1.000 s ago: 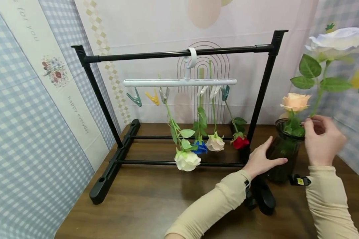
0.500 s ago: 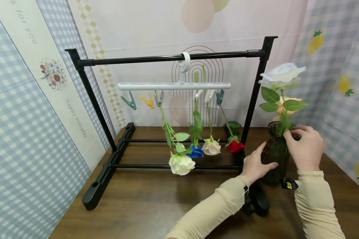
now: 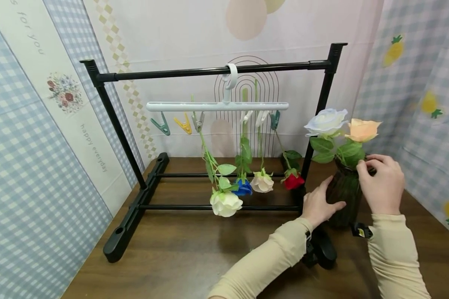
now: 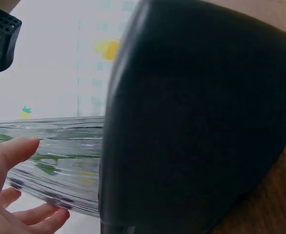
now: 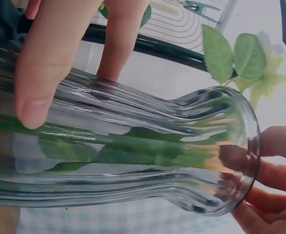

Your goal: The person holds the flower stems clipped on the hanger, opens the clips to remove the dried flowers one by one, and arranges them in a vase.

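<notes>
A ribbed dark glass vase (image 3: 345, 197) stands at the right, with a bluish-white rose (image 3: 325, 121) leaning left from its mouth and a peach rose (image 3: 363, 129) beside it. My left hand (image 3: 318, 204) holds the vase's side, thumb in front and fingers behind; the left wrist view shows the thumb (image 4: 18, 148) against the glass (image 4: 79, 161). At the right side of the rim (image 5: 253, 141), my right hand (image 3: 383, 182) has its thumb and fingers curled. Neither rose's upper stem is between those fingers. Green stems and leaves (image 5: 143, 146) show through the glass.
A black rack (image 3: 146, 74) carries a pale hanger (image 3: 217, 106) with several clips. Clipped upside down hang a cream-white rose (image 3: 225, 203), a blue rose (image 3: 243, 187), a pale pink rose (image 3: 262, 182) and a red rose (image 3: 293, 180). The rack's right foot (image 3: 323, 249) lies near the vase.
The bluish-white rose has come down into the vase and tipped left, out of the right hand's fingers. The right hand moved left to the rim; the left hand stays on the vase.
</notes>
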Demonstrator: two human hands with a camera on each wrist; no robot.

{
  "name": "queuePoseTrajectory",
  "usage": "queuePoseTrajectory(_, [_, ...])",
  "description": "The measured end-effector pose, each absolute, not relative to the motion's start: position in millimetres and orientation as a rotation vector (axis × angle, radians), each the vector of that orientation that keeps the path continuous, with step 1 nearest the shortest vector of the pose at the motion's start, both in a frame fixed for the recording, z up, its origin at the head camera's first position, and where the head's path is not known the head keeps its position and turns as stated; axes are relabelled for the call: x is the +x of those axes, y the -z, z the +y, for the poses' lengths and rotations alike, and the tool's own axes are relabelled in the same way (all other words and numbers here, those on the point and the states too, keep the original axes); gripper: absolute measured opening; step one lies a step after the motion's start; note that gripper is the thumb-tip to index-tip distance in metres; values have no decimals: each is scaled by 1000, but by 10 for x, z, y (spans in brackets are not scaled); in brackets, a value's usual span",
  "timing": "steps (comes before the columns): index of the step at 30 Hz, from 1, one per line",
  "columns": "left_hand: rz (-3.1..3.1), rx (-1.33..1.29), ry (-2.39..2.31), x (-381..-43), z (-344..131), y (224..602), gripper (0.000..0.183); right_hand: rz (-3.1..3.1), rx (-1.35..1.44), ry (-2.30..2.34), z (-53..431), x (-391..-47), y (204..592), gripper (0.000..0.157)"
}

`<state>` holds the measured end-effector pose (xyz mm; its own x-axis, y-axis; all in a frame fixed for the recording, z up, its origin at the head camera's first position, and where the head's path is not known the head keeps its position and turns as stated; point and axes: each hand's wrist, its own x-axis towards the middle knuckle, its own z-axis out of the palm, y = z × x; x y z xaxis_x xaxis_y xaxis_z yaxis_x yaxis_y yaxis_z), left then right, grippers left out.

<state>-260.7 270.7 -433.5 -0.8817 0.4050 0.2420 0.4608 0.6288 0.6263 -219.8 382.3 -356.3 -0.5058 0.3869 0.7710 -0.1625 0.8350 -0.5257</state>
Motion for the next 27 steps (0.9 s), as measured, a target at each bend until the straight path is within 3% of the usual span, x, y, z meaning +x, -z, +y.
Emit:
queuePoseTrajectory(11, [-3068, -748, 841, -2580, 2544, 3902, 87, -1727, -36, -697, 3582, -2112, 3201, 34])
queuePoseTrajectory(18, [-3075, -842, 783, -2528, 2164, 3281, 72, -1647, 96, -694, 3333, -2082, 2873, 35])
queuePoseTrajectory(27, [-2668, -668, 1068, -2518, 1383, 2654, 64, -1664, 345, -776, 2925, -2475, 2641, 18])
